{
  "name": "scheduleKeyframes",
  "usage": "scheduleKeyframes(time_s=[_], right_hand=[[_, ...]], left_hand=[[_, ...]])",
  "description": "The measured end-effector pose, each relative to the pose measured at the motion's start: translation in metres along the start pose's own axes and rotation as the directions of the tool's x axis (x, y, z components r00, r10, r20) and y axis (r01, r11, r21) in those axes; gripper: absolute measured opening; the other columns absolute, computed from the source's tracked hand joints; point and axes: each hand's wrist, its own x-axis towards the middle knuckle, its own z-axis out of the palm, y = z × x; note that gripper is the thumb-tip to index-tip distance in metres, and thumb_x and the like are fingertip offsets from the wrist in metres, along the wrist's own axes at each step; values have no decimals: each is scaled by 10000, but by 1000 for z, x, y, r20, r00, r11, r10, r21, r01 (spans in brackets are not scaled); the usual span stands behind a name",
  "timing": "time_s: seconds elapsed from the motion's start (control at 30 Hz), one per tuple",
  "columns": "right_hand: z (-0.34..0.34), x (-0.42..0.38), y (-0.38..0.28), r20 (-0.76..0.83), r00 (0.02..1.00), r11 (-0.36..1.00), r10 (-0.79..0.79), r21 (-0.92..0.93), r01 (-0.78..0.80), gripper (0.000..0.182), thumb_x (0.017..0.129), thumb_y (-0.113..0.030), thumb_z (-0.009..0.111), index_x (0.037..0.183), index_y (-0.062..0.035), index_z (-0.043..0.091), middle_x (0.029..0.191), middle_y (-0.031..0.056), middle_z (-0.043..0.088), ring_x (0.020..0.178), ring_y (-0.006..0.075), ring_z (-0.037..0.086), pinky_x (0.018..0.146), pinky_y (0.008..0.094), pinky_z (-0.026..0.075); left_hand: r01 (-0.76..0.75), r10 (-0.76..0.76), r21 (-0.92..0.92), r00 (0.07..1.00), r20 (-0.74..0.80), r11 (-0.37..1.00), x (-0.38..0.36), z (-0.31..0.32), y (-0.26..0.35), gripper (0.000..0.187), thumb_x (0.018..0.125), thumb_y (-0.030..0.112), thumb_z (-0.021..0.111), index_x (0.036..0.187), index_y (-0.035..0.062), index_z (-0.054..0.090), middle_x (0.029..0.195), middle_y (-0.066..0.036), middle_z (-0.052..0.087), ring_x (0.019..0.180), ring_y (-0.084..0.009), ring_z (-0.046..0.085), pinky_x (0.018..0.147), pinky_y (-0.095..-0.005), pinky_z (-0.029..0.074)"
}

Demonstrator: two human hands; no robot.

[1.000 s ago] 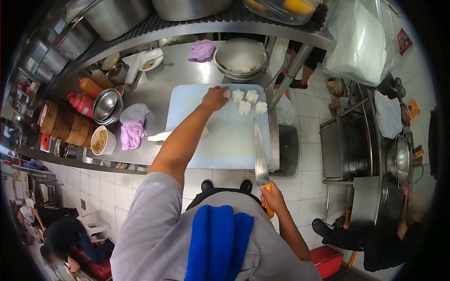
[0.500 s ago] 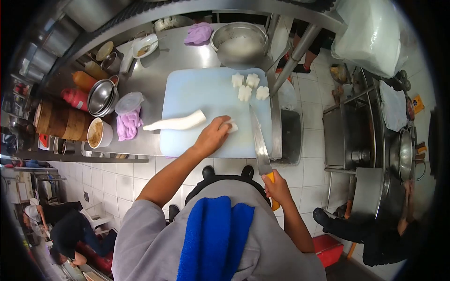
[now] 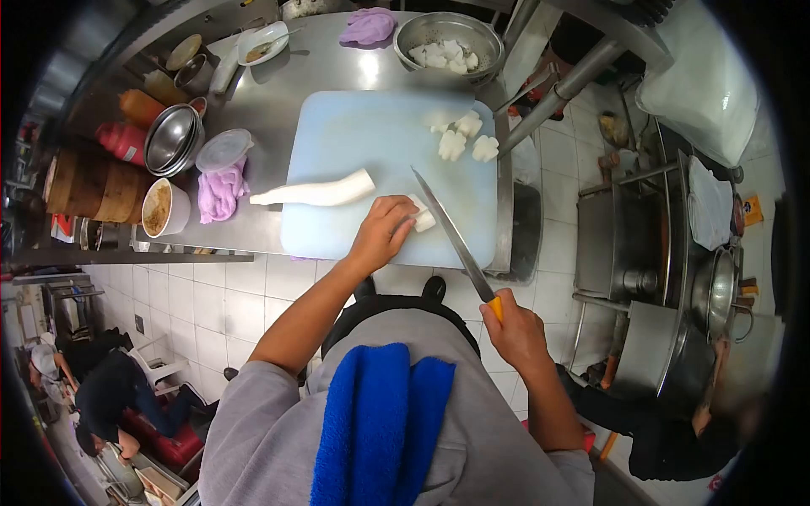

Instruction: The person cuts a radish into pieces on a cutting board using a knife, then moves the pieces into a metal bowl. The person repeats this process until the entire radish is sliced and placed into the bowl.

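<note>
My left hand [image 3: 381, 232] is closed on a short white radish piece [image 3: 423, 217], keeping it on the pale blue cutting board [image 3: 337, 126]. In my right hand [image 3: 515, 331] is the yellow handle of a long kitchen knife [image 3: 461, 244]. Its blade slants up and left over the board, close beside the held piece. A long, tapered white radish [image 3: 325, 189] lies left of my left hand, its thin end past the board's edge. Several flower-shaped white pieces [image 3: 452, 145] sit at the board's far right corner.
Behind the board, a metal bowl [image 3: 413, 32] holds more white pieces. Purple cloths [image 3: 222, 191], a white tub [image 3: 174, 209] and stacked metal bowls [image 3: 160, 152] stand left. A metal post [image 3: 557, 97] rises at the right. Other people [image 3: 126, 392] are at lower left and right.
The knife has swung left, its blade now slanting toward the radish piece, and my right hand has moved slightly up and right. The view has shifted, revealing the pieces inside the metal bowl.
</note>
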Motion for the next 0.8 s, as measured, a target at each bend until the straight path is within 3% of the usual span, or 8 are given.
scheduleKeyframes(time_s=[0.1,0.47,0.8], right_hand=[[-8,-6,-5,6,1000,998,-20,-64,20,273,941,-286,595,1002,-47,478,671,192,648,629,412,652,576,499,514],[-19,-28,-14,-21,998,980,-67,-188,62,245,928,-240,624,928,-39,485,613,155,620,545,370,630,500,465,492],[-26,-15,-28,119,992,973,-31,-223,58,242,959,-246,562,955,-25,465,633,182,636,578,386,644,514,479,506]], left_hand=[[-21,21,3,999,-29,1000,3,2,-1,214,853,28,638,1066,48,619,1141,-114,589,1056,-321,548,891,-405,469],[23,-23,36,1000,-13,999,8,3,5,226,839,27,625,1063,53,612,1115,-117,573,1048,-328,533,901,-414,461],[45,-44,29,999,-23,999,7,4,6,234,835,32,623,1067,56,613,1131,-116,574,1062,-326,533,908,-409,462]])
